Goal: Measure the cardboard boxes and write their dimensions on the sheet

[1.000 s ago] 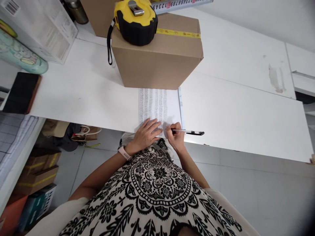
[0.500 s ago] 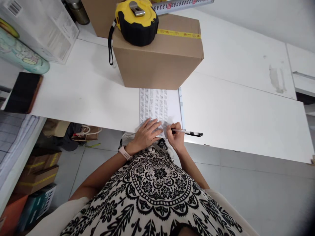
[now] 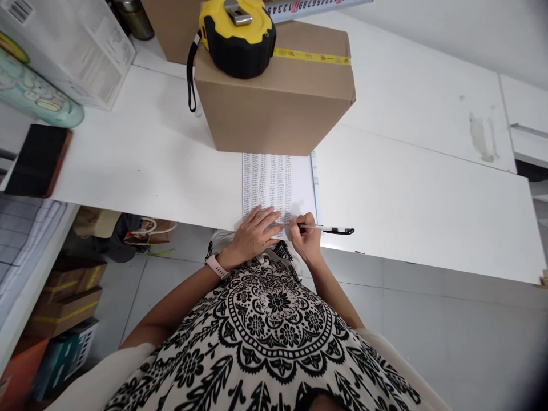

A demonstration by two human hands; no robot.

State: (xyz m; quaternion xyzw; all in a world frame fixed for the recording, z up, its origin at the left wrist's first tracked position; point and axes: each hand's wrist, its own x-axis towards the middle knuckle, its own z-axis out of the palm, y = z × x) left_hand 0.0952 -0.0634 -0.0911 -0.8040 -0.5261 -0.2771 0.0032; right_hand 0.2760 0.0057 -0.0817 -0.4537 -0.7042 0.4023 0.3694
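Observation:
A white sheet of paper (image 3: 302, 182) with several columns of handwriting lies at the front edge of the white table. My left hand (image 3: 256, 231) rests on its lower part, fingers spread and flat. In my right hand (image 3: 305, 235) a pen (image 3: 327, 229) with a clear barrel and black cap end is gripped, its back end pointing right. The pen's tip is hidden by my fingers, close to the lower right of the writing. Behind the paper a brown cardboard box (image 3: 274, 117) stands against or over the sheet's far end.
A yellow and black tape measure (image 3: 240, 48) sits on the box, its blade out to the right. At the left are a dark phone (image 3: 38, 161), a mint green bottle (image 3: 43, 94) and a white box (image 3: 81, 51). Cartons (image 3: 66, 311) are stacked below the table.
The pen's back end has tipped very slightly away from me. My left hand stays where it was, and the view has shifted a little.

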